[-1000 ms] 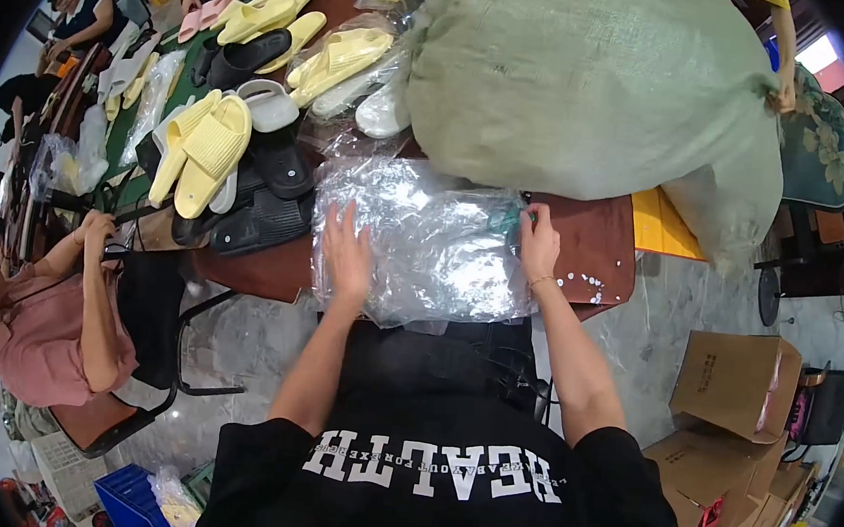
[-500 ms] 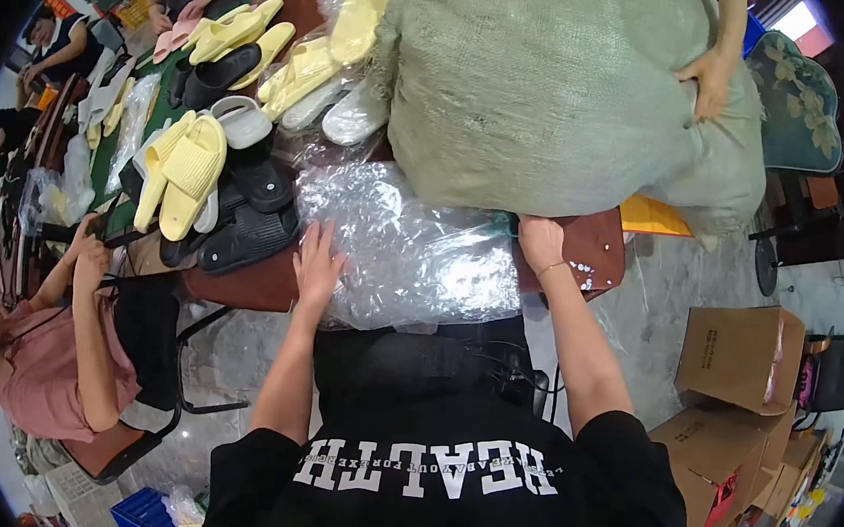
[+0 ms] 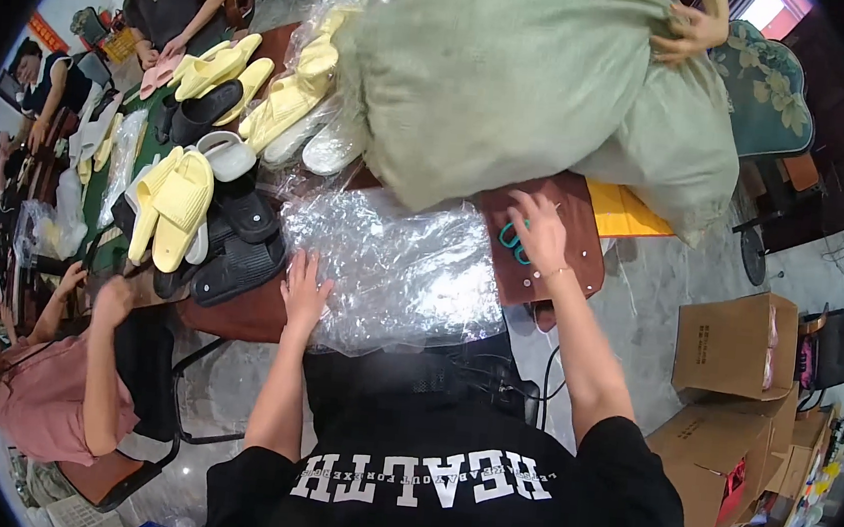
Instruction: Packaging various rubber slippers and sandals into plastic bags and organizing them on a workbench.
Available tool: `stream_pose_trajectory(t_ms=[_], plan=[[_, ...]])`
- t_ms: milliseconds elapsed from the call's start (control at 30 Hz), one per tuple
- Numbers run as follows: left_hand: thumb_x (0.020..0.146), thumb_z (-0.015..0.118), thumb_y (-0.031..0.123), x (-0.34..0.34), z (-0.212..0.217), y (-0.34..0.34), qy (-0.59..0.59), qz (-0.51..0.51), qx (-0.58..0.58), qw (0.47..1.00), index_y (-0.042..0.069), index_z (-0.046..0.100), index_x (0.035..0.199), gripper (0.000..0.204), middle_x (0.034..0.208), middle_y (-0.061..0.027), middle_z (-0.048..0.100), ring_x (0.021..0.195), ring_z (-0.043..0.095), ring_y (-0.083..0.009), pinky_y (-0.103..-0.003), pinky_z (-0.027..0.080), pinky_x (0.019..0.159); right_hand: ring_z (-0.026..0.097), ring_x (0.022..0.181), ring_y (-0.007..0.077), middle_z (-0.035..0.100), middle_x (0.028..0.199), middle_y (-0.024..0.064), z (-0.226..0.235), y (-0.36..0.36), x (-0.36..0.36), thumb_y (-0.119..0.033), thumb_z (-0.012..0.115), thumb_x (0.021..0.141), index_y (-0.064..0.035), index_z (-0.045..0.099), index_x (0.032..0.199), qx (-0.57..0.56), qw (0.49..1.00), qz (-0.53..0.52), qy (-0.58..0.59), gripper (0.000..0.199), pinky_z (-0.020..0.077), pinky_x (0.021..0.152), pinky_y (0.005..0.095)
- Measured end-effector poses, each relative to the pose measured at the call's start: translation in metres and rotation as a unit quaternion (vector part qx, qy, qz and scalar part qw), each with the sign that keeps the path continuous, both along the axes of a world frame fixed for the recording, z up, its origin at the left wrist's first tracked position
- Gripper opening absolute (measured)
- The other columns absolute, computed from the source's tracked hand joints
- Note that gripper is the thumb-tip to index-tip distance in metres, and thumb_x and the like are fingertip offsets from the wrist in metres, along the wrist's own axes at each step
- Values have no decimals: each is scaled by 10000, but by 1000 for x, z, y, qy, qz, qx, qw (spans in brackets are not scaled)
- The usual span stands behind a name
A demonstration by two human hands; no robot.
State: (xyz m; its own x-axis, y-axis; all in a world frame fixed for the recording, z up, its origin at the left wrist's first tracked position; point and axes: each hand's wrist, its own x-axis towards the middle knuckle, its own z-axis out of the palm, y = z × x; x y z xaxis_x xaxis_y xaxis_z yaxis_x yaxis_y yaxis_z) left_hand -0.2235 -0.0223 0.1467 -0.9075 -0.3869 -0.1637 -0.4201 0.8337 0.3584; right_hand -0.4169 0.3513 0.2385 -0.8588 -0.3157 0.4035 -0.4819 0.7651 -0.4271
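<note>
One worktop (image 3: 228, 322) is topped by a sack (image 3: 498, 84); at its near edge, plastic (image 3: 391, 271) is touched by the left hand (image 3: 304, 299), fingers spread; toward the right edge, the right hand (image 3: 543, 238), fingers parted, is held beside scissors (image 3: 509, 235).

Bright indoor light; white glare on clear plastic (image 3: 392, 266); edges curved by fisheye, corners black.

**Your head camera faces down**

Worn on your head, the left fisheye looks down past your black shirt (image 3: 479, 525) to the brown table (image 3: 580, 205), your left hand (image 3: 305, 300) and right hand (image 3: 543, 238) near, the grey floor (image 3: 637, 333) spreading toward its rim.
</note>
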Motion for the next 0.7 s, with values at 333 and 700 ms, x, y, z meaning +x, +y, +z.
stream_pose_trajectory(t_ms=[333, 700], plan=[[869, 566, 176, -43, 109, -13, 168, 30, 30, 985, 61, 546, 1188, 340, 1175, -133, 559, 1118, 508, -278, -424, 369, 950, 518, 1072, 232, 555, 1183, 57, -44, -52, -139, -430, 471, 922, -80, 491, 1231, -773, 512, 11, -375, 467, 422, 927, 431], [882, 536, 100, -272, 127, 125, 164, -61, 759, 627, 86, 401, 1353, 490, 1223, -65, 527, 1066, 521, -178, -319, 452, 858, 426, 1222, 313, 419, 1372, 155, 8, -22, -126, -386, 443, 929, -30, 353, 1378, -720, 570, -59, -391, 580, 369, 1010, 463]])
